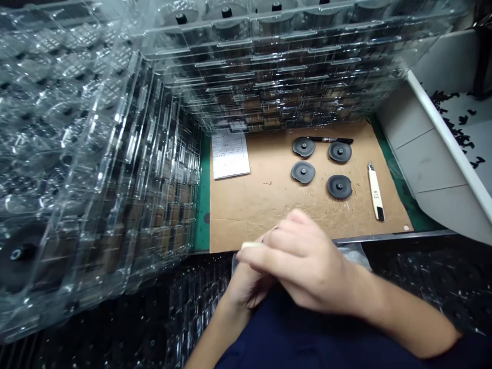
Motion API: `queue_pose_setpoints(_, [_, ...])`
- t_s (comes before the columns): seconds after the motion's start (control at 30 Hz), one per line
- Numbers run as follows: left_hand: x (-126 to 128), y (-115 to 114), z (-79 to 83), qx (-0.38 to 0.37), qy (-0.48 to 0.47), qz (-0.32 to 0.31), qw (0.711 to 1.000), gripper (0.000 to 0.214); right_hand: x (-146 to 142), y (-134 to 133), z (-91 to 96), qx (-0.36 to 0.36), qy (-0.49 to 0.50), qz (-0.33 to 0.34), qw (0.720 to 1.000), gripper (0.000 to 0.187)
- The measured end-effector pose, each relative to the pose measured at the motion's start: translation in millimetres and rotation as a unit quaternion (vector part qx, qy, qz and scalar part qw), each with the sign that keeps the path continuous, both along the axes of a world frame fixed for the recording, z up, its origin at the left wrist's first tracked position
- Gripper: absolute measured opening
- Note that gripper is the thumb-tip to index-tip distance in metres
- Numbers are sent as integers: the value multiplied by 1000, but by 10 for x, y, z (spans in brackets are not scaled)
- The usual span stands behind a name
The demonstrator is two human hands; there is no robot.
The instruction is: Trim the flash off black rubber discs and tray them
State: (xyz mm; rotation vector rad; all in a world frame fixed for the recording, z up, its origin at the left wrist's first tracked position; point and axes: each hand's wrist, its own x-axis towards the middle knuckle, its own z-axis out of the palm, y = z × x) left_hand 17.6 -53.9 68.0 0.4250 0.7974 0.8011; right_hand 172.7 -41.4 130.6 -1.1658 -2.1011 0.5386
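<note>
My right hand point(303, 261) curls over a small pale cream object point(251, 246), with its fingers closed on it. Just below, my left hand point(248, 284) sits partly hidden under the right, close against it, and what it holds cannot be made out. Both hands are at the near edge of a brown cardboard sheet point(269, 205). Further up on the cardboard lie four black rubber-like discs with central hubs, such as the one point(340, 186) nearest my right hand. A white utility knife point(375, 192) lies to their right.
Stacked clear plastic trays point(88, 143) rise at the left and back, some holding black discs. A black marker point(330, 140) and a printed sheet point(230, 155) lie on the cardboard, over a green mat point(202, 205). A white-edged bin point(442, 138) with black scraps stands at right.
</note>
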Motion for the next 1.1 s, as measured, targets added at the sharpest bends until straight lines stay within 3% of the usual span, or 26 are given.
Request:
queue_pose_setpoints(0.1, [46, 30, 38, -41, -49, -55, 996, 51, 86, 142, -131, -52, 63, -9, 997, 25])
queue_pose_setpoints(0.23, [42, 75, 101, -101, -137, -88, 981, 67, 244, 398, -656, -194, 94, -76, 974, 24])
queue_pose_setpoints(0.37, [37, 111, 78, -111, -215, -97, 965, 59, 227, 320, -1124, -184, 56, -121, 974, 22])
queue_pose_setpoints(0.47, [65, 152, 54, -114, -238, -96, 960, 58, 225, 40, -1169, -174, 76, -178, 966, 29])
queue_pose_setpoints(0.63, [155, 235, 58, -80, -240, -105, 962, 57, 373, -398, -1022, -203, 117, -212, 949, 25])
queue_pose_setpoints(0.73, [216, 273, 29, 34, -149, -94, 984, 53, 442, -526, -1001, -221, 127, -219, 942, 24])
queue_pose_setpoints(0.8, [251, 304, -10, 190, -8, -80, 979, 67, 456, -560, -994, -224, 136, -236, 936, 26])
queue_pose_setpoints(0.83, [265, 322, -30, 282, 72, -72, 954, 80, 455, -565, -987, -222, 144, -247, 932, 27])
queue_pose_setpoints(0.9, [288, 364, -57, 443, 197, -62, 873, 103, 451, -559, -961, -210, 163, -269, 926, 32])
queue_pose_setpoints(0.97, [305, 401, -56, 537, 256, -60, 802, 112, 461, -535, -926, -179, 174, -275, 929, 39])
queue_pose_setpoints(1.03, [318, 422, -33, 573, 280, -66, 767, 114, 502, -496, -889, -138, 165, -250, 944, 48])
queue_pose_setpoints(1.1, [332, 430, -2, 582, 293, -72, 755, 113, 578, -445, -852, -94, 138, -200, 965, 55])
